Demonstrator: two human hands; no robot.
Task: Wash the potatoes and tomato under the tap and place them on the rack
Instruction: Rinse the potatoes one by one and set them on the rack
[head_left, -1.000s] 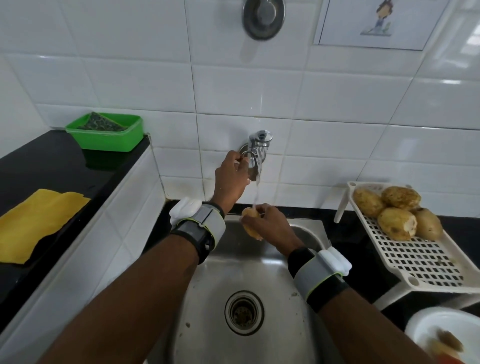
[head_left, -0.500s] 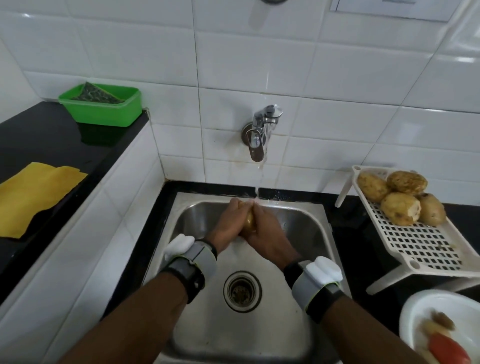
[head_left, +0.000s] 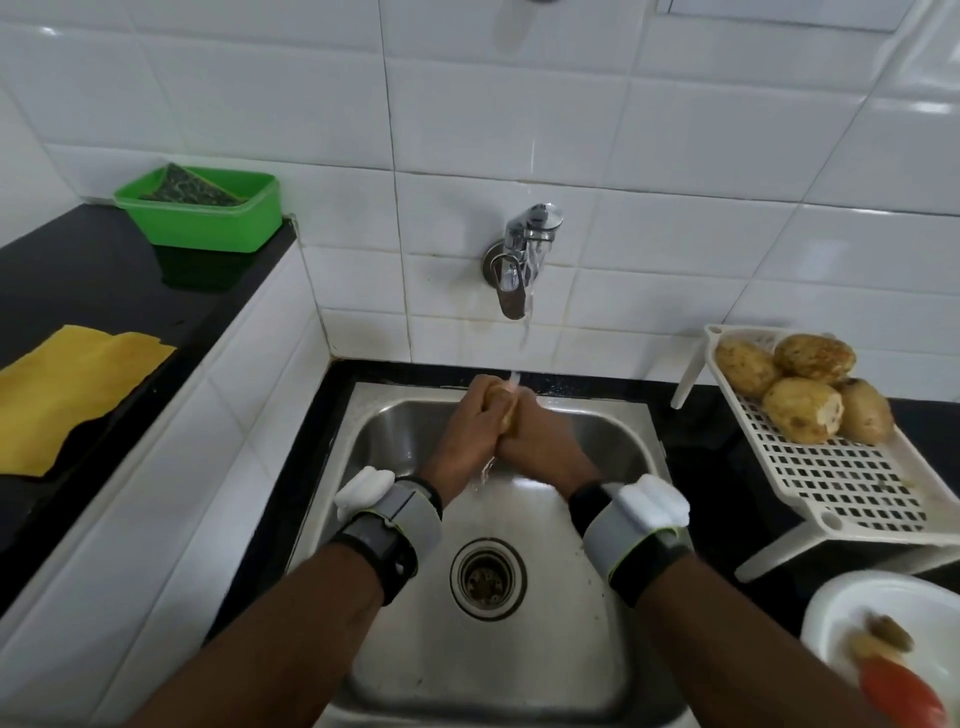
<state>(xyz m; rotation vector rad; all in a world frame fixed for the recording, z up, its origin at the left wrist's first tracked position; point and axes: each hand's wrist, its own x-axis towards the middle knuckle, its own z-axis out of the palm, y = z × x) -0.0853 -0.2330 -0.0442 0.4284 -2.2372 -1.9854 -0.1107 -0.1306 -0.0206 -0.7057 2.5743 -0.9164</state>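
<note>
Steel sink: one potato is held under the running tap, clasped by curled left grip and right grip; four potatoes are already set on the rack, and the tomato is left in the bowl, judged unwashed.

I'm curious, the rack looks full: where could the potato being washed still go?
On the rack, bare grid lies between the four potatoes and its front rim; its far end is crowded. The black counter between green tub and yellow cloth is free.
</note>
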